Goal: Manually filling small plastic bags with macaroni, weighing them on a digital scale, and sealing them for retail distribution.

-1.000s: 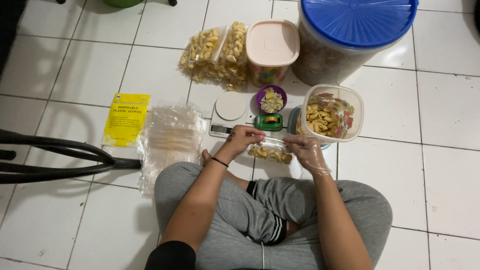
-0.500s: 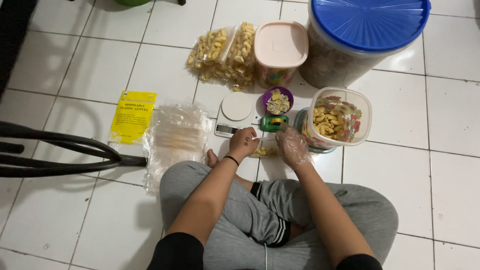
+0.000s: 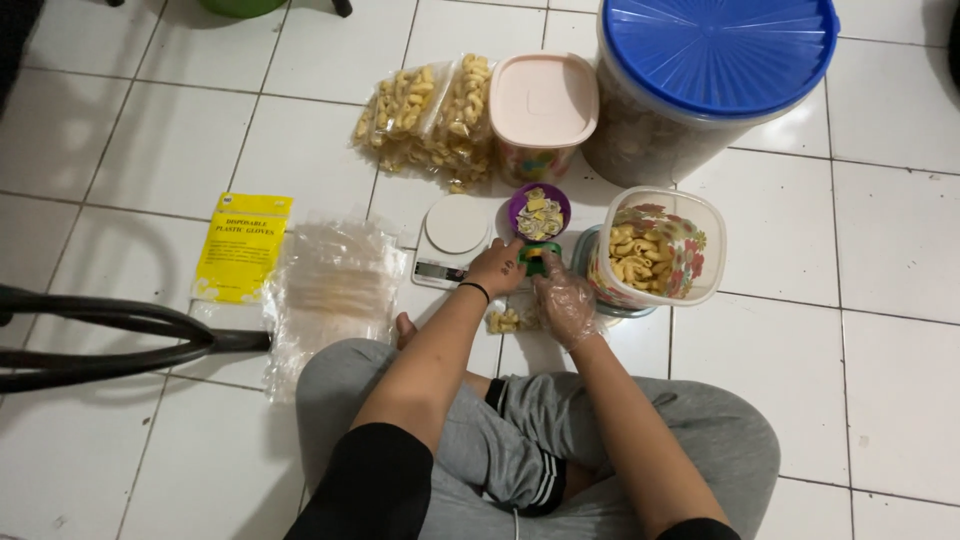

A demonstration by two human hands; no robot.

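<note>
Head view: the bare left hand (image 3: 497,268) and gloved right hand (image 3: 565,297) both pinch a small green tool (image 3: 536,256), a snack bag (image 3: 508,320) just below.

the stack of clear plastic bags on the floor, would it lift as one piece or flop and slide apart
The stack of thin clear plastic bags would probably flop: the film looks crinkled and limp on the white tiled floor. The glossy sheets likely slip over one another, as their edges already lie fanned and uneven. It seems very light, so a push may scatter it.

Bare tiles far right; scale (image 3: 455,228), bowl (image 3: 538,205), snack tub (image 3: 660,250) crowd front.
</note>
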